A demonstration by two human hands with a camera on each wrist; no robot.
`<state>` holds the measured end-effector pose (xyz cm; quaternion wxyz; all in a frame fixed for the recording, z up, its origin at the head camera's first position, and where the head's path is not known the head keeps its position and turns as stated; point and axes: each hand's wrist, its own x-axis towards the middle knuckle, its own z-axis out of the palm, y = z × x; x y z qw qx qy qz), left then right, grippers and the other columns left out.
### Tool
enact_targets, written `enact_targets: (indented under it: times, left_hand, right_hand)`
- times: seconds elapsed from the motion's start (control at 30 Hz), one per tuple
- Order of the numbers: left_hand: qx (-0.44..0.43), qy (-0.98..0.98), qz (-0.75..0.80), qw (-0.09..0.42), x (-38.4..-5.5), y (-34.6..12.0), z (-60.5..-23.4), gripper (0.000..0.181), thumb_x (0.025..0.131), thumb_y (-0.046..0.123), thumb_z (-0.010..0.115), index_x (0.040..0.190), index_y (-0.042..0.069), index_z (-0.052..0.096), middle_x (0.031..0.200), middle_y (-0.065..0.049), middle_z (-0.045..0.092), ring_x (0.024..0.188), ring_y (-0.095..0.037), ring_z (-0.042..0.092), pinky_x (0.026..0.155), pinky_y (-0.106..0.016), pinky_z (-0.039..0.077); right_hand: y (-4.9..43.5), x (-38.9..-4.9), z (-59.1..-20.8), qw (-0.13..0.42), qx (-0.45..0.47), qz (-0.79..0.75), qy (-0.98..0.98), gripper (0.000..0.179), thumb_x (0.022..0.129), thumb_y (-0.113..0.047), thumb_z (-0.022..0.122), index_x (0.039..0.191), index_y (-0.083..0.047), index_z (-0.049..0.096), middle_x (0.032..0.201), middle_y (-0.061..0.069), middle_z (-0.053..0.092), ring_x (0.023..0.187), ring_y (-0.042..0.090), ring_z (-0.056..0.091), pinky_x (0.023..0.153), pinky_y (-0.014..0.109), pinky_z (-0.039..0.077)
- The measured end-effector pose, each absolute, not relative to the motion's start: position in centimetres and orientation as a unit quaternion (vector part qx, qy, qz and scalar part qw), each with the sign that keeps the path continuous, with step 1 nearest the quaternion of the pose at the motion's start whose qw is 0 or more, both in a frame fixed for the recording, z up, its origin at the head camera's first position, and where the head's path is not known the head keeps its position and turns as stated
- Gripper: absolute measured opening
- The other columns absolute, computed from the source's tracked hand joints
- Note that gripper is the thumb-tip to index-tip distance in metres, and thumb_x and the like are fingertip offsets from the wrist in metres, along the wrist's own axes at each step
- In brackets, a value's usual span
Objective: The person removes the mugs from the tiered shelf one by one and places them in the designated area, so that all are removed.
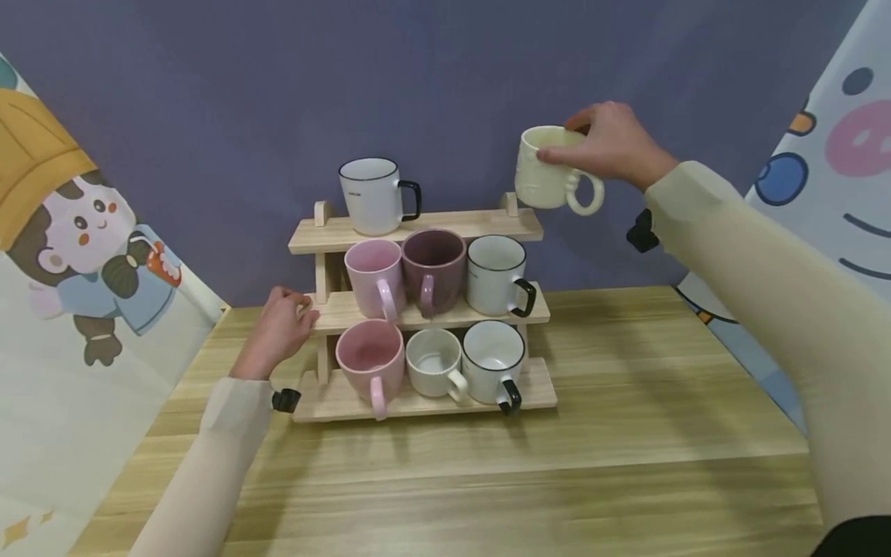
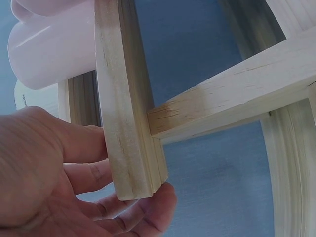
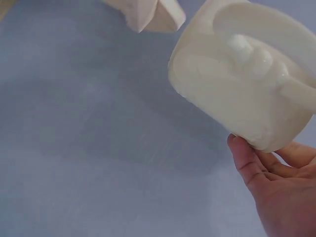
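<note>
My right hand [image 1: 616, 145] pinches a cream mug [image 1: 541, 179] by its rim and holds it in the air, just off the right end of the top board. Seen in the right wrist view, the mug [image 3: 212, 86] has a beaded, looped handle, and the thumb presses near the rim. At the left side, my left hand [image 1: 277, 331] grips the end of the middle board of a three-tier wooden shelf [image 1: 452, 224]. The left wrist view shows thumb and fingers on opposite sides of that board [image 2: 123, 148].
A white mug [image 1: 371, 199] with a black handle stands on the top tier. Below it are pink [image 1: 376, 280], dark mauve [image 1: 435, 271] and white mugs [image 1: 487, 282]. The bottom tier carries another pink mug [image 1: 365, 371], a small cream cup [image 1: 431, 379] and a white mug [image 1: 487, 381].
</note>
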<state>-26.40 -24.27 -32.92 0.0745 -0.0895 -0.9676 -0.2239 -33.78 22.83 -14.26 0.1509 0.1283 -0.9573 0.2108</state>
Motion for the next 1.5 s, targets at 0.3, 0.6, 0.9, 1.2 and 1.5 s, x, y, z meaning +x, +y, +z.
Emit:
enact_targets:
  times: [0.3,0.6,0.9,1.2,1.5]
  left_hand:
    - [-0.089,-0.967,-0.226,0.080,-26.4,-24.4,-33.0,0.038,0.097,0.013,0.051,0.122,-0.016,0.052,0.123,-0.034,0.038,0.115,-0.046,0.040,0.098,-0.056,0.035]
    - [-0.080,-0.969,-0.222,0.075,-26.4,-24.6,-33.0,0.039,0.097,0.014,0.050,0.123,-0.015,0.052,0.123,-0.033,0.037,0.115,-0.045,0.041,0.097,-0.056,0.036]
    - [-0.083,-0.967,-0.227,0.084,-26.3,-24.9,-33.2,0.037,0.097,0.014,0.051,0.121,-0.015,0.053,0.122,-0.033,0.038,0.114,-0.046,0.041,0.097,-0.056,0.036]
    - [-0.090,-0.966,-0.223,0.098,-26.1,-25.4,-33.2,0.036,0.096,0.012,0.051,0.119,-0.015,0.054,0.120,-0.034,0.040,0.114,-0.046,0.041,0.097,-0.056,0.035]
    - [-0.092,-0.965,-0.226,0.094,-25.9,-25.7,-33.2,0.036,0.097,0.011,0.051,0.120,-0.016,0.054,0.120,-0.034,0.040,0.114,-0.045,0.040,0.097,-0.056,0.035]
  right_hand:
    - [25.6,-33.6,-15.0,0.139,0.095,0.205,-0.964,0.086,0.080,-0.062,0.059,0.132,0.006,0.051,0.121,0.027,0.054,0.100,0.036,0.051,0.072,0.044,0.044]
    - [27.4,-34.0,-17.1,0.115,0.069,0.200,-0.971,0.092,0.080,-0.063,0.058,0.134,0.011,0.045,0.128,0.030,0.048,0.105,0.039,0.048,0.078,0.050,0.046]
    - [27.9,-34.5,-19.4,0.107,0.063,0.202,-0.971,0.092,0.080,-0.062,0.059,0.133,0.012,0.045,0.127,0.031,0.047,0.105,0.040,0.048,0.081,0.053,0.045]
    - [27.3,-35.3,-22.3,0.095,0.075,0.209,-0.970,0.092,0.078,-0.062,0.063,0.129,0.013,0.048,0.123,0.031,0.051,0.103,0.041,0.051,0.080,0.054,0.046]
    - [26.9,-36.1,-26.2,0.094,0.087,0.209,-0.970,0.084,0.076,-0.061,0.066,0.118,0.011,0.058,0.115,0.030,0.057,0.098,0.040,0.054,0.079,0.052,0.046]
